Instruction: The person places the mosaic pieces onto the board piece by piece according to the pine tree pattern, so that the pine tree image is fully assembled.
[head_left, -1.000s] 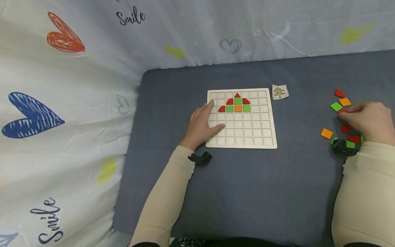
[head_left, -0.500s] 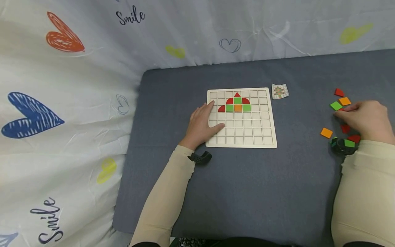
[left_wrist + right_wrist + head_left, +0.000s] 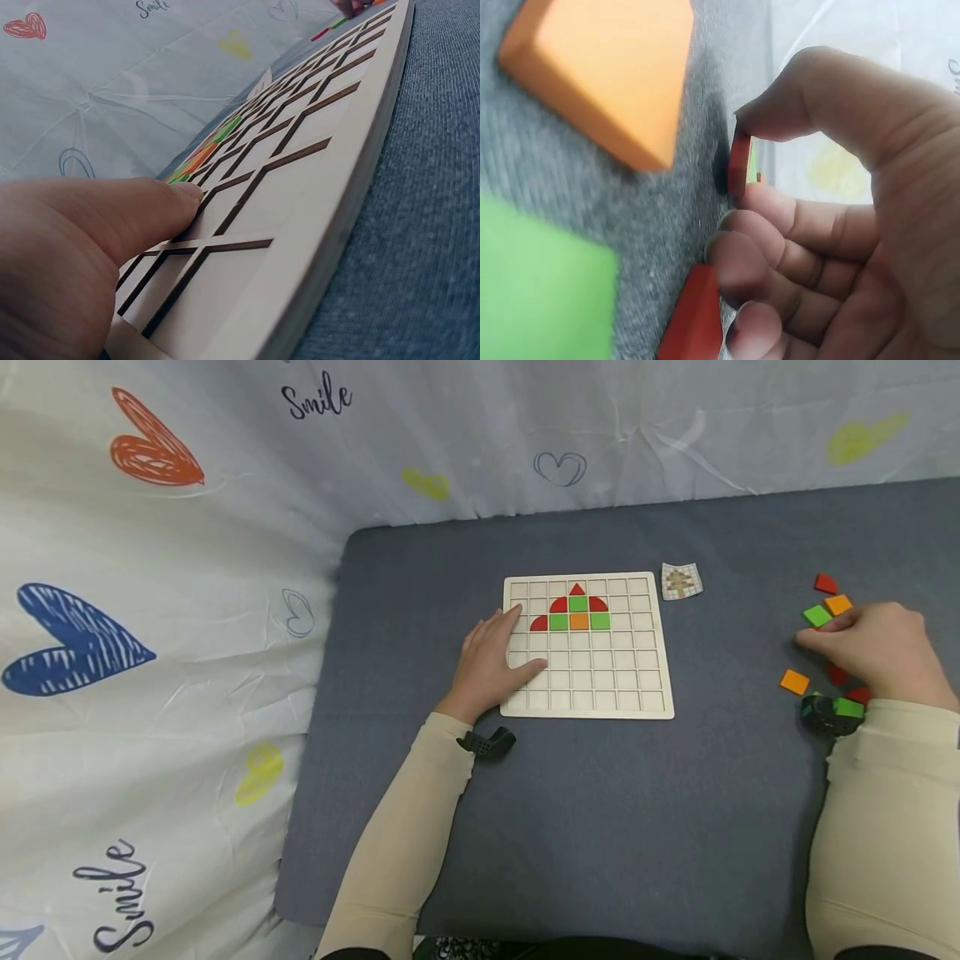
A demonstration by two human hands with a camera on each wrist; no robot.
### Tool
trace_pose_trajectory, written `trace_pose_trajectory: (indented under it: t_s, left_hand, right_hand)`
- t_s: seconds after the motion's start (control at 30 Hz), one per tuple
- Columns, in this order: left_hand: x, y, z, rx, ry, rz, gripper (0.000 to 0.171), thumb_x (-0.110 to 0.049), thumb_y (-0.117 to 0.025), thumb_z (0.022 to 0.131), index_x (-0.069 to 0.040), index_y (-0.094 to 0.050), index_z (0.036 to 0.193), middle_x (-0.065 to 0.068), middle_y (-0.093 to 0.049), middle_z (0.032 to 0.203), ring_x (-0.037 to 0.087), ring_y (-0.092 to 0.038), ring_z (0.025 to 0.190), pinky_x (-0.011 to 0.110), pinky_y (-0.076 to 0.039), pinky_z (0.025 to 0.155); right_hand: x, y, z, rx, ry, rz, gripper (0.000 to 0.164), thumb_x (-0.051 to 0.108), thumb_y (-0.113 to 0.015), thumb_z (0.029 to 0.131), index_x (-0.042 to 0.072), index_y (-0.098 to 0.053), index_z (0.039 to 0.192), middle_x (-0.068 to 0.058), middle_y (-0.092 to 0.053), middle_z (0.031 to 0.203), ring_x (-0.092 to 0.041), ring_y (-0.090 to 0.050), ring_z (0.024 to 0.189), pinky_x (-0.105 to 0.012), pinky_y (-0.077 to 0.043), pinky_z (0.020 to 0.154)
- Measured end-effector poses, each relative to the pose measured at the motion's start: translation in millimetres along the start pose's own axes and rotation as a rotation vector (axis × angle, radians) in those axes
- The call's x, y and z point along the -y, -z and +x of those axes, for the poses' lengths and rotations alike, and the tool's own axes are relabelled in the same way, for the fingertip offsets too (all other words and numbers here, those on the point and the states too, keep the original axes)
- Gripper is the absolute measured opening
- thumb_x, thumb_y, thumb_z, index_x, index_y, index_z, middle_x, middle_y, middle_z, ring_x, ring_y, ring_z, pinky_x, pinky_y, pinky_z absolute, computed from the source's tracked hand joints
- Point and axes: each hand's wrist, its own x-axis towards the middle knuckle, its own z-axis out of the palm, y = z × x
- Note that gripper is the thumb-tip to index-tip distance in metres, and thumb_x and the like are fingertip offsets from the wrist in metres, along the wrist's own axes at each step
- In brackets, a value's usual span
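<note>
A pale wooden grid board (image 3: 587,693) lies on the grey cloth. Its upper cells hold red rounded tiles, a red triangle (image 3: 576,590), green squares (image 3: 577,604) and an orange square (image 3: 579,622). My left hand (image 3: 489,662) rests at the board's left edge, fingers spread, its thumb (image 3: 150,214) lying over the cells. At the right, my right hand (image 3: 877,643) pinches a small red tile (image 3: 739,166) between thumb and fingertip, close over the cloth. From the head view that tile is mostly hidden by the fingers.
Loose tiles surround my right hand: a green one (image 3: 816,616), orange ones (image 3: 837,604) (image 3: 794,682) and red ones (image 3: 826,582). A small pattern card (image 3: 681,582) lies off the board's upper right corner. A white printed curtain (image 3: 480,435) borders the table at back and left.
My right hand has shifted slightly left and toward the back, its fingertips drawing near the green tile. The left hand and the board have stayed in place.
</note>
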Motion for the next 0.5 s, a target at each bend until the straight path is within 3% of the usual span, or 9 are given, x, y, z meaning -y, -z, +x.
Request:
trace_pose_trajectory:
  t_s: [0.3, 0.37, 0.5]
  left_hand:
    - [-0.8, -0.1, 0.1, 0.003, -0.004, 0.007, 0.090, -0.048, -0.076, 0.092, -0.018, -0.034, 0.166, 0.004, -0.040, 0.168, 0.021, -0.025, 0.160, 0.044, -0.012, 0.132]
    - [-0.6, -0.6, 0.0, -0.001, -0.007, 0.006, 0.090, -0.047, -0.076, 0.092, -0.017, -0.034, 0.166, 0.005, -0.040, 0.167, 0.022, -0.025, 0.160, 0.045, -0.012, 0.132]
    - [-0.4, -1.7, 0.1, -0.009, -0.010, 0.006, 0.089, -0.046, -0.076, 0.092, -0.017, -0.036, 0.165, 0.005, -0.041, 0.167, 0.023, -0.027, 0.160, 0.046, -0.014, 0.132]
  right_hand:
    - [18.2, -2.0, -3.7, -0.049, 0.089, 0.054, 0.045, 0.043, -0.067, 0.092, 0.000, -0.073, 0.105, 0.003, -0.066, 0.068, -0.023, -0.055, 0.054, -0.036, -0.045, 0.045]
    - [25.1, -2.4, -4.5, -0.059, 0.104, 0.057, 0.044, 0.042, -0.067, 0.092, 0.000, -0.074, 0.105, 0.004, -0.068, 0.071, -0.018, -0.054, 0.057, -0.034, -0.044, 0.046]
    - [37.7, -4.9, -4.8, -0.059, 0.123, 0.062, 0.049, 0.044, -0.068, 0.092, -0.003, -0.073, 0.106, -0.005, -0.073, 0.078, -0.012, -0.053, 0.065, -0.029, -0.046, 0.049]
